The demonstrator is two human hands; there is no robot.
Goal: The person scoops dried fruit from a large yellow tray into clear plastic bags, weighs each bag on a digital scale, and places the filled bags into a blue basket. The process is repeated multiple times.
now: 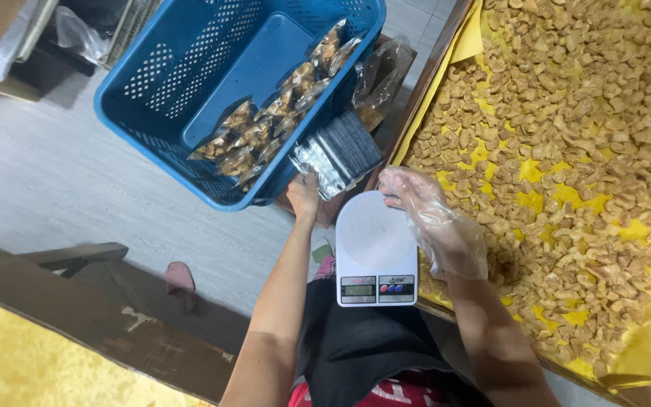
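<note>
Bags (338,154) — clear, flat, stacked — at left hand (304,195)

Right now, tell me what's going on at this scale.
A seated person works over a white kitchen scale on their lap. The bare left hand reaches to a stack of empty clear bags beside a blue plastic crate, which holds a row of filled snack packets. The right hand, in a clear plastic glove, hovers at the scale's edge beside a tray of fried snack pieces on yellow paper. The scale's platform is bare.
</note>
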